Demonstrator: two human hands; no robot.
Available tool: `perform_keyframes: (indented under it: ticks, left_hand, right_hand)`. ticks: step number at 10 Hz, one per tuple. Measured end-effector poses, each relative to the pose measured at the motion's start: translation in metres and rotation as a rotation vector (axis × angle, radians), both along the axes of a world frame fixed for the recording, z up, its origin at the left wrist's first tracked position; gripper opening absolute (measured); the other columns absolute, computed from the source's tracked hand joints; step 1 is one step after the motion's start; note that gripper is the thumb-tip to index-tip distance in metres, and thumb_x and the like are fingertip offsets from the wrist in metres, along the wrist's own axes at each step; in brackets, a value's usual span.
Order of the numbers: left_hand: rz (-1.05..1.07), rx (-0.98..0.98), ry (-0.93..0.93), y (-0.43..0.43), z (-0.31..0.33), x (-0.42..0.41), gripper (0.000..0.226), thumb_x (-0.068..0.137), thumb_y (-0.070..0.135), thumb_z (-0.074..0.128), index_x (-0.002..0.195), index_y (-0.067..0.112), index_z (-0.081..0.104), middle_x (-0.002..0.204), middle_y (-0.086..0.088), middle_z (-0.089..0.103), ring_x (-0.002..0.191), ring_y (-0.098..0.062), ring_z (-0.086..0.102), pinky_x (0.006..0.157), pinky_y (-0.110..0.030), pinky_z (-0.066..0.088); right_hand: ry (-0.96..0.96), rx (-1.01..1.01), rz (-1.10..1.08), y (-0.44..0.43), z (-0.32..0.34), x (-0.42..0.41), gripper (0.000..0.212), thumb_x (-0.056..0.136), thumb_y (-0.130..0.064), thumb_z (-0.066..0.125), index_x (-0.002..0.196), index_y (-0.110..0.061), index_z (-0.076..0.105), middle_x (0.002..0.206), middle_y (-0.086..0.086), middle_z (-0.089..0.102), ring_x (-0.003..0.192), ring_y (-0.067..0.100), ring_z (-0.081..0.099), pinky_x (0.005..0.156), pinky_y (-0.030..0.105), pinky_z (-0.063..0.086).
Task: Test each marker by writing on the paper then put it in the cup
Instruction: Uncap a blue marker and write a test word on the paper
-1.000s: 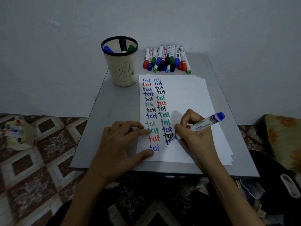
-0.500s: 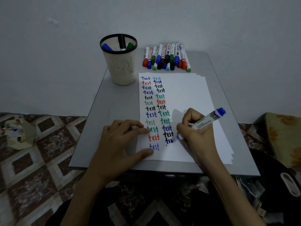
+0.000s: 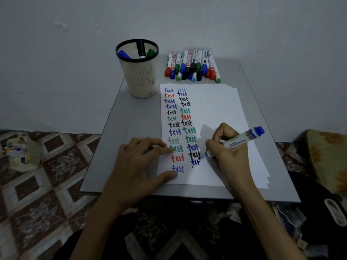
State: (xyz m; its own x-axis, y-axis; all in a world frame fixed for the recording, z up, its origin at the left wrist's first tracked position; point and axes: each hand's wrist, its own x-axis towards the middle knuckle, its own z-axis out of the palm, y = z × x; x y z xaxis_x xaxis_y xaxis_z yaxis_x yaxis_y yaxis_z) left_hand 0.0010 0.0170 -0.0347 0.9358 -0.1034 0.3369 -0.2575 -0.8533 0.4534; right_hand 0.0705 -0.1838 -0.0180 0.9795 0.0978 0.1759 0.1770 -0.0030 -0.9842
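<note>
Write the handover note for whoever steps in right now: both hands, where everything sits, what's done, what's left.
Left hand lies flat, fingers pressing the paper near its left edge.
Right hand grips the blue marker, tip on the paper, mid-word at the second column's bottom.
Cup holds at least three markers; a row of capped markers lies beyond the paper.
Done: two columns of test words.
Left: finish this word, marker into the cup, then test the row.
</note>
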Motion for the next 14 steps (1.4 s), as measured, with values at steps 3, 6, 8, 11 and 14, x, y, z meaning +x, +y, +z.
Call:
perform_keyframes:
  ticks: [3, 6, 8, 11, 14]
  left_hand:
    - [-0.006, 0.004, -0.011, 0.0, 0.0, 0.0, 0.051, 0.077, 0.066, 0.054, 0.117, 0.036, 0.061, 0.12, 0.022, 0.05, 0.11, -0.005, 0.042, 0.084, -0.033, 0.033]
    - [-0.059, -0.16, 0.025, 0.004, 0.002, -0.003, 0.044, 0.085, 0.031, 0.043, 0.128, 0.029, 0.052, 0.129, 0.015, 0.047, 0.118, -0.006, 0.041, 0.091, -0.031, 0.033]
    - [-0.146, -0.506, -0.011, 0.006, 0.009, 0.0, 0.044, 0.094, -0.002, 0.037, 0.135, 0.011, 0.038, 0.139, -0.007, 0.039, 0.116, -0.013, 0.055, 0.095, -0.017, 0.042]
    - [-0.061, -0.696, 0.074, 0.0, 0.015, -0.003, 0.053, 0.073, 0.018, 0.071, 0.121, 0.025, 0.049, 0.101, 0.007, 0.072, 0.099, -0.009, 0.067, 0.086, -0.022, 0.052]
    - [-0.121, -0.568, 0.026, 0.002, 0.014, 0.0, 0.027, 0.078, 0.028, 0.074, 0.102, 0.018, 0.068, 0.106, 0.015, 0.068, 0.1, -0.001, 0.064, 0.083, -0.017, 0.052]
  right_hand:
    - [0.017, -0.012, 0.03, 0.0, 0.001, 0.0, 0.021, 0.061, 0.004, 0.052, 0.057, -0.001, 0.032, 0.056, 0.023, 0.034, 0.048, 0.013, 0.032, 0.048, 0.02, 0.029]
    - [0.009, 0.374, -0.077, -0.008, 0.014, 0.002, 0.012, 0.08, -0.001, 0.067, 0.079, -0.003, 0.056, 0.085, 0.022, 0.062, 0.07, 0.023, 0.065, 0.06, 0.027, 0.052]
    - [0.134, 0.505, 0.016, -0.005, 0.019, -0.003, 0.012, 0.086, -0.008, 0.058, 0.075, -0.004, 0.055, 0.067, 0.013, 0.066, 0.052, 0.024, 0.062, 0.043, 0.025, 0.046]
    - [0.132, 0.502, 0.094, 0.006, 0.016, -0.014, 0.038, 0.085, 0.01, 0.058, 0.06, -0.008, 0.036, 0.049, 0.003, 0.047, 0.036, 0.02, 0.039, 0.039, 0.031, 0.024]
    - [0.177, 0.413, 0.107, 0.01, 0.014, -0.016, 0.033, 0.082, 0.006, 0.064, 0.061, -0.009, 0.042, 0.056, 0.006, 0.056, 0.039, 0.021, 0.049, 0.043, 0.026, 0.032]
